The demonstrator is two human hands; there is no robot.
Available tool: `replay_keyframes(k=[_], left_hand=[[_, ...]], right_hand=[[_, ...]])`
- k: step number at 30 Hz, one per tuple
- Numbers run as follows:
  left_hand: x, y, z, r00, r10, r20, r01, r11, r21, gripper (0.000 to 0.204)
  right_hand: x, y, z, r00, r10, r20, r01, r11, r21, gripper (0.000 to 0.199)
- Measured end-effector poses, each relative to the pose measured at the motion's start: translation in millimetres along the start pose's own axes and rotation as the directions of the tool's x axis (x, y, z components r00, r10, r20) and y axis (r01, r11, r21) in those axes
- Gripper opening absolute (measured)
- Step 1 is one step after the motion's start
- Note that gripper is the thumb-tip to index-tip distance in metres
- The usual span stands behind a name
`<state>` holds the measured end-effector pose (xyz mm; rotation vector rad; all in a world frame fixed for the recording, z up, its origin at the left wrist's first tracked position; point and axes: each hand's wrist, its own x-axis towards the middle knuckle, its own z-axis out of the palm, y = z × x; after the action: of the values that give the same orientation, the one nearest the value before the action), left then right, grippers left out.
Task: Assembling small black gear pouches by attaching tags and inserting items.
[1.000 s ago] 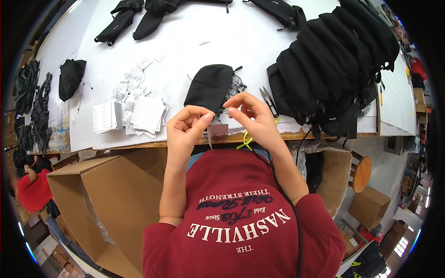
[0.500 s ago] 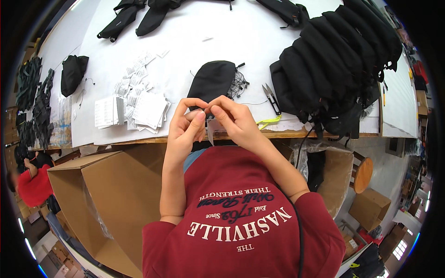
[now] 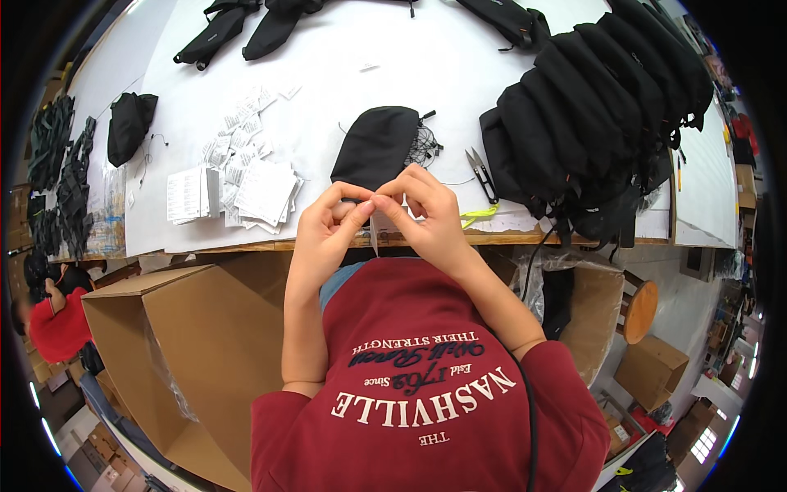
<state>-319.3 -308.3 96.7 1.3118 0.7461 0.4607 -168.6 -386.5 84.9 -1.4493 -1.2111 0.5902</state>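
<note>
The fingertips of my left hand (image 3: pixel 326 234) and my right hand (image 3: pixel 428 217) meet in a pinch over the table's near edge. From between them hangs a white hang tag (image 3: pixel 375 233), seen nearly edge-on; whatever string it hangs by is too fine to make out. Just beyond my fingers lies a black fabric bag (image 3: pixel 375 148), its near end hidden by my hands. A tangle of thin black cords (image 3: pixel 425 148) lies along the bag's right side. Thread snips (image 3: pixel 482 176) with dark handles rest to the right of my right hand.
Stacked white cards (image 3: pixel 193 195) and scattered white slips (image 3: pixel 238 152) lie left of the bag. Black bags (image 3: pixel 566 123) are piled at the right. Another black bag (image 3: pixel 131 129) lies at the left. A yellow-green strip (image 3: pixel 479 215) sits near the edge. An open carton (image 3: pixel 197 328) stands below.
My right hand's fingers have risen slightly and bent more, and the fingertips of both hands have come closer together. The tag hangs more edge-on. The things on the table have stayed put.
</note>
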Motion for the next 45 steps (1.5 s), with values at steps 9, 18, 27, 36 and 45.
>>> replay_keyframes(k=[9,18,27,36,45], left_hand=[[1,-2,-6,0.997,-0.016,-0.073,0.015,1.000,-0.005,0.008],[0,-12,-14,0.988,-0.037,-0.149,0.035,0.999,-0.017,0.007],[7,-18,-11,0.988,-0.102,-0.118,0.108,0.993,0.045,0.009],[9,-24,-7,0.989,-0.120,-0.083,0.122,0.992,0.015,0.008],[11,-35,2,0.995,-0.097,0.013,0.097,0.995,0.023,0.011]], right_hand=[[8,17,2,0.998,0.062,0.018,-0.062,0.998,0.033,0.011],[13,56,0,0.809,0.402,0.430,-0.420,0.906,-0.057,0.026],[5,42,-2,0.861,0.336,0.382,-0.350,0.936,-0.034,0.028],[-12,37,-16,0.798,0.413,0.439,-0.447,0.894,-0.029,0.025],[-34,45,-18,0.809,0.435,0.395,-0.484,0.875,0.027,0.026]])
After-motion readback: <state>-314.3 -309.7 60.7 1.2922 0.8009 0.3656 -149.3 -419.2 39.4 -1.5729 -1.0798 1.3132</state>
